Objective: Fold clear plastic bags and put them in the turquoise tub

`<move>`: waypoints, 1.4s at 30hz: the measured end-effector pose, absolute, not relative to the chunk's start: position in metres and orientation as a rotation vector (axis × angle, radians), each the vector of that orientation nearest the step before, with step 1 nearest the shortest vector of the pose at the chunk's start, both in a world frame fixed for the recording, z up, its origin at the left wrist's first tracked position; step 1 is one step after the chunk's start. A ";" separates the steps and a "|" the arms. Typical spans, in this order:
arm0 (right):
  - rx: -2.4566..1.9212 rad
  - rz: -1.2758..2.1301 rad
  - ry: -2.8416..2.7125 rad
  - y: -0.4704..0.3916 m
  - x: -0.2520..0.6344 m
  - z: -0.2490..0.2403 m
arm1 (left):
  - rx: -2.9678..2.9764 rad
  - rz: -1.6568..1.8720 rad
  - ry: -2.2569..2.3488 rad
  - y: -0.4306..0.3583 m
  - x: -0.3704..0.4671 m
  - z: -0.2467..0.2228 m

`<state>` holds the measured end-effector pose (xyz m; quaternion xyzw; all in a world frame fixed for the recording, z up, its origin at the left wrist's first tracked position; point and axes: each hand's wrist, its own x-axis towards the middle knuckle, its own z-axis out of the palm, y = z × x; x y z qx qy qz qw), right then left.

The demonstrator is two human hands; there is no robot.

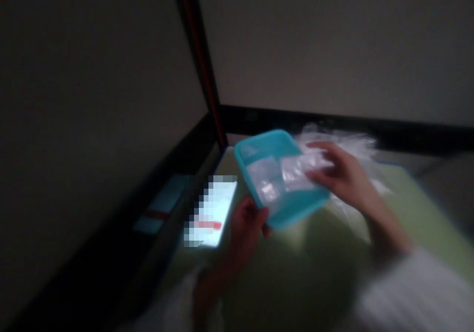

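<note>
A turquoise tray [296,214] is held tilted above the table by my left hand [250,223], whose fingers grip its near left edge. Inside the tray lies a clear plastic packet [264,179]. Over the tray's right side my right hand [340,174] pinches another clear packet [296,171] between thumb and fingers. What the packets contain is too blurred to tell.
Crumpled clear plastic bags [355,144] lie behind my right hand on the green table [414,208]. A lit screen [213,213], partly pixelated, is at the table's left edge. Grey panels and a dark red-edged post stand behind.
</note>
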<state>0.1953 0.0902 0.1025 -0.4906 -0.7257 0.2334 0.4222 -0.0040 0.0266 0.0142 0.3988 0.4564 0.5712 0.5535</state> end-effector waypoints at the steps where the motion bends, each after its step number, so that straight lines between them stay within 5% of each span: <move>1: -1.235 0.576 -1.810 0.090 0.194 0.102 | 0.943 1.325 1.065 0.024 -0.002 0.015; 27: -1.601 -0.481 -2.527 0.085 0.190 0.097 | 1.012 1.049 0.962 0.008 0.007 0.022; 42: -1.486 -0.331 -2.807 0.085 0.182 0.079 | 1.013 1.040 0.938 0.008 0.006 0.027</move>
